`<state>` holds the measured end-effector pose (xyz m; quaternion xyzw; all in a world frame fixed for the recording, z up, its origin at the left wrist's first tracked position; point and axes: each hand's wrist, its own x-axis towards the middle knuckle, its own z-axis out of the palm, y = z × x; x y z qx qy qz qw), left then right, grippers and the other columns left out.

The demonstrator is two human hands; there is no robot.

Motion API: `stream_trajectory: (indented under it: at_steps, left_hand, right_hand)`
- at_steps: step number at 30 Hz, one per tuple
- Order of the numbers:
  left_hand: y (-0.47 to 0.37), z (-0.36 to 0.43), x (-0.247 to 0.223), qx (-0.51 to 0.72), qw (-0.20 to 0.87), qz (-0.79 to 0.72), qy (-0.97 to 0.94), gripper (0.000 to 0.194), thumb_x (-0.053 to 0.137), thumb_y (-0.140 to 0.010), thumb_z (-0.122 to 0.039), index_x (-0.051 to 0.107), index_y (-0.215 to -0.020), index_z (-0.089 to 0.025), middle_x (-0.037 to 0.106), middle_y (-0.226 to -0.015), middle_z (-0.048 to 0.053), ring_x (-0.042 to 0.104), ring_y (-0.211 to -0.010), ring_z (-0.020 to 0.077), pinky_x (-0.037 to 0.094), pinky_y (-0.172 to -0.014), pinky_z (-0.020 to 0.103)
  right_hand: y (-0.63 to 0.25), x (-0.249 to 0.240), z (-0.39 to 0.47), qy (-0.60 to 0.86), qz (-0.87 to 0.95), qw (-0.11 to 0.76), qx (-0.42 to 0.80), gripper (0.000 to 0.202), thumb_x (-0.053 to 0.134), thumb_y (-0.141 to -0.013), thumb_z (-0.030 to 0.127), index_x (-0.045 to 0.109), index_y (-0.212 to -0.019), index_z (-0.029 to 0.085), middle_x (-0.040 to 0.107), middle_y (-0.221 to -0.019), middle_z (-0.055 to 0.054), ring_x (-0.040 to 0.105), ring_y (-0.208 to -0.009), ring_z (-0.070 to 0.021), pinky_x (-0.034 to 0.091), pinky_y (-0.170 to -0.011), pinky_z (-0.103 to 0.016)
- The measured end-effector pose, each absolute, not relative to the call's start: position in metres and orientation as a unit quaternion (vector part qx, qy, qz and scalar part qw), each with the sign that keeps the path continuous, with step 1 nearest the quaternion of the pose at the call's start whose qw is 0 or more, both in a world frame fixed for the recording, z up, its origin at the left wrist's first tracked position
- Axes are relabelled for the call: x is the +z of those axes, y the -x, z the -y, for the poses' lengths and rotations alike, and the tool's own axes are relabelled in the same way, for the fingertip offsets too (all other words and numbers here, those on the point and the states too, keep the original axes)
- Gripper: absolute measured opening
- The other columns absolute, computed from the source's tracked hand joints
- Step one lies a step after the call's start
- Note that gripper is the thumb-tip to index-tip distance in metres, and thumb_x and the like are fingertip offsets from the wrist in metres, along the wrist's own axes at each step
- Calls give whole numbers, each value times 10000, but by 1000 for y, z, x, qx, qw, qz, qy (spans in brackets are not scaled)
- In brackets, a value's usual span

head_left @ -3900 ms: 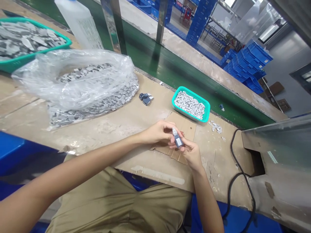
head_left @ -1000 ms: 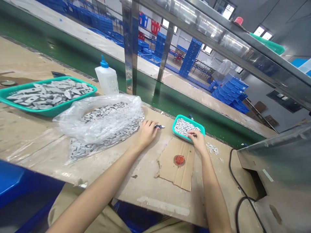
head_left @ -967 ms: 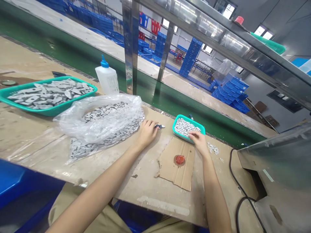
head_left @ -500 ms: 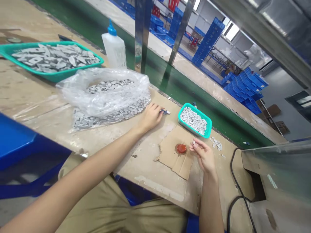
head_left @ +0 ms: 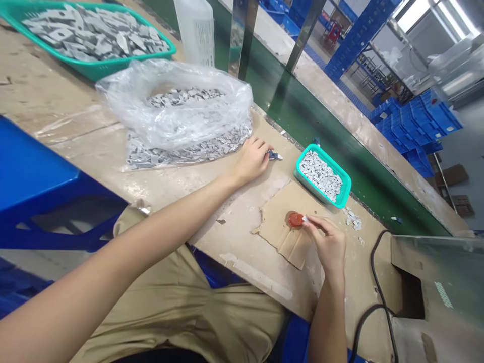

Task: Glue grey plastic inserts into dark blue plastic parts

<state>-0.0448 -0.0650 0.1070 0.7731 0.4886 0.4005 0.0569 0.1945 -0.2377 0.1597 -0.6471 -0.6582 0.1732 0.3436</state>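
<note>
On the worn brown bench (head_left: pixel 151 181) in the head view, a torn sheet of brown corrugated cardboard (head_left: pixel 278 222) carries a glossy, round red blob (head_left: pixel 294 220). Clock directions below are centred on this blob, with 12 at the top of the view.

Right hand (head_left: pixel 327 242): at 4 o'clock, thumb and forefinger pinched together on a small white piece (head_left: pixel 304 219). Piece location: 3 o'clock edge of the blob; contact appears likely but cannot be confirmed.

Left hand (head_left: pixel 252 159): between 10 and 11 o'clock, fingers curled at a dark blue part with a pale tip (head_left: pixel 274 155). Whether the fingers clamp this part or only rest against it cannot be told.

Progress, as judged from the layout: one white piece is out of the supply and at the blob. It lies well apart from the dark blue part. No completed count can be given, since the left hand may cover further parts. Stock left appears ample: at 1 o'clock, a small turquoise plastic basket (head_left: pixel 310 186) holds many similar pieces (head_left: pixel 320 174); at 10 o'clock, a clear plastic bag (head_left: pixel 166 126) contains grey pieces (head_left: pixel 212 143).
</note>
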Motion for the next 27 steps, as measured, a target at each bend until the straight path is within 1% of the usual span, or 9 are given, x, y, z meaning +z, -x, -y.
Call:
stream_trajectory:
  at_steps: [5,11,17,21,23,27]
  left_hand:
    - [45,65,105,406,64,-483,-773,269,412,-916,-146,634,-1060,-102,633,-998,131,512,-1054,292,415,-908,441]
    - [44,65,107,398,52,-492,-772,267,422,-905,-133,639,-1056,-96,637,-987,136,516,-1039,291,418,-895,433]
    - [44,68,110,415,48,-498,-760,258,428,-908,-146,643,-1046,-113,647,-986,115,526,-1040,276,414,-905,412]
    - [44,72,126,426,71,-525,-734,252,443,-884,-138,656,-1015,-109,667,-960,106,556,-986,266,433,-897,408]
    - [41,66,137,430,82,-516,-736,258,443,-870,-124,659,-1012,-113,678,-976,102,569,-990,260,445,-907,402]
    - [23,21,156,374,104,-474,-790,297,439,-833,-91,671,-1014,-136,687,-1039,103,592,-1034,263,461,-931,405]
  right_hand:
    - [-195,156,237,628,675,353,162,79,714,-817,270,778,-856,246,763,-889,-43,711,-820,-211,579,-787,-349]
    - [-195,152,236,615,684,358,158,96,700,-825,250,783,-872,260,764,-892,-43,717,-811,-211,590,-775,-362]
    - [-193,154,237,613,687,362,144,102,690,-829,248,783,-866,265,766,-881,-37,717,-806,-209,592,-762,-355]
    - [-195,155,238,625,663,387,141,116,691,-826,227,782,-890,262,764,-899,-34,713,-830,-202,584,-775,-334]
    - [-195,153,238,629,651,397,153,133,682,-833,231,780,-917,262,762,-918,-40,712,-854,-209,582,-782,-337]
    - [-192,149,238,619,641,410,192,161,642,-855,225,779,-924,276,755,-915,-37,708,-858,-207,580,-779,-331]
